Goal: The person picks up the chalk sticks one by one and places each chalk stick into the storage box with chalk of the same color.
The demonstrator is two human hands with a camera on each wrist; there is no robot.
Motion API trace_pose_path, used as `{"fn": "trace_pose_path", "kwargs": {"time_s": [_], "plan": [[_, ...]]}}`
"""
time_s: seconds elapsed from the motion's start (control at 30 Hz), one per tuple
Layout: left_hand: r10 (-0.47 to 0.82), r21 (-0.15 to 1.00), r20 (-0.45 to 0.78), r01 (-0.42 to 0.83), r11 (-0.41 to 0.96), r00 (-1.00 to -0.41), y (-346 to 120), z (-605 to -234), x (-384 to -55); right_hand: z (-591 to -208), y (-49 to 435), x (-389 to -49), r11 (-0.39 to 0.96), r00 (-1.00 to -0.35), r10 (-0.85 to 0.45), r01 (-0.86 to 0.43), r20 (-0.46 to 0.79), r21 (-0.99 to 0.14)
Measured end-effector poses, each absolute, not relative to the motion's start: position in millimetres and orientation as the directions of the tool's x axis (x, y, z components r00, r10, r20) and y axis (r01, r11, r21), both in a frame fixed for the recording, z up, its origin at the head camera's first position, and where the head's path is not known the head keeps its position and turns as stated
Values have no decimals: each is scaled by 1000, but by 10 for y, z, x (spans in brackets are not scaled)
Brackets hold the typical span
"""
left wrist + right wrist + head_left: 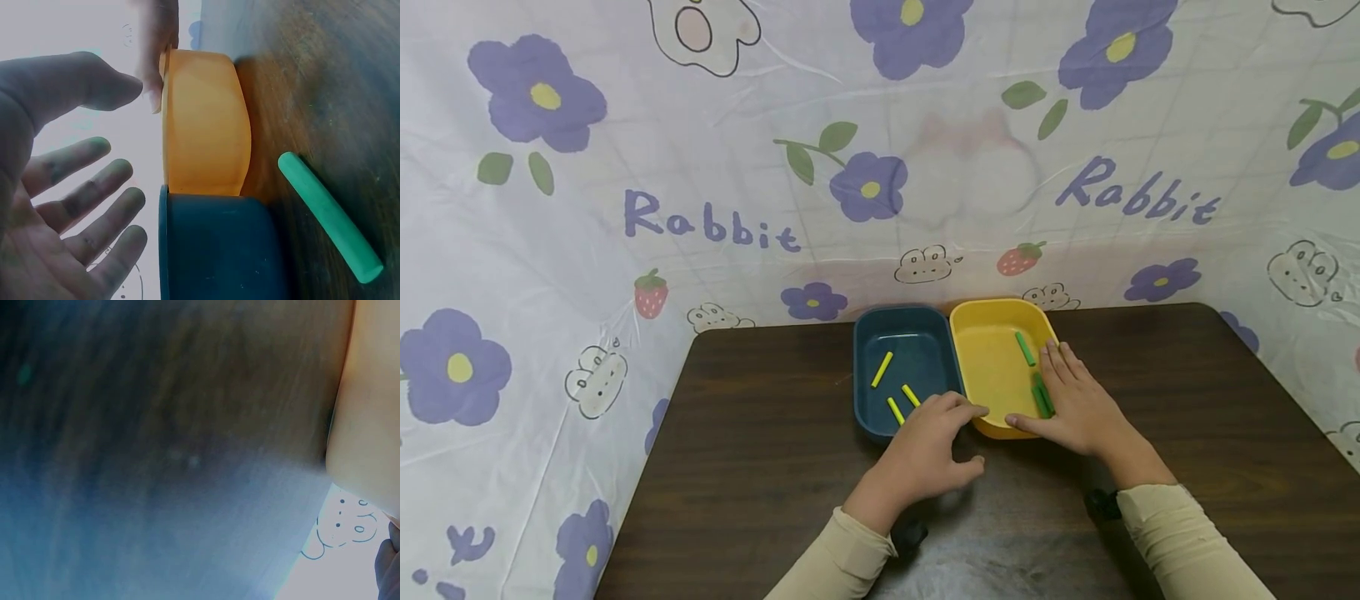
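My left hand hovers over the near edges of a dark blue box and a yellow box, fingers loosely spread with nothing between them. A green chalk stick lies on the table before the boxes; in the head view it is hidden. My right hand rests across the yellow box's right rim, its fingers straight and its thumb at the front rim. Several green chalk sticks lie inside the yellow box, partly covered by that hand. Yellow chalk sticks lie scattered in the blue box.
Both boxes stand side by side near the back of a dark wooden table. Behind the table hangs a white cloth printed with flowers and rabbits. Dark table surface fills most of the right wrist view.
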State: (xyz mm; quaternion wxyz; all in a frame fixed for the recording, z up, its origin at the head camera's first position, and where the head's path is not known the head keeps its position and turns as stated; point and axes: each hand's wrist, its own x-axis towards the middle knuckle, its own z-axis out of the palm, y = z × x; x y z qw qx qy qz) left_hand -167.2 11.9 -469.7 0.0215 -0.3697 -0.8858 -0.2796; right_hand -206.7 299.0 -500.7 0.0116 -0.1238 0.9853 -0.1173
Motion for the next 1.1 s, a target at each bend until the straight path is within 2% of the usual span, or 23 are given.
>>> {"fn": "trace_pose_path", "kwargs": {"time_s": [0.27,0.73,0.97,1.1], "plan": [[696,468,251,714,522,-673,78,-4723,-1600,-5003,2999,-2067,941,-968,-251,-247,10,-233],[727,522,197,698,490,-658,26,-4801,-1546,-4980,2983,-2050,938,-966,-258,-254,14,-235],[767,527,68,675,516,-638,-14,-4811,-1561,-4985,2996,-2054,937,-966,-259,-255,18,-238],[777,489,3,679,548,-629,-36,-4812,-1556,-4996,2999,-2066,938,-966,-259,-255,14,-236]]}}
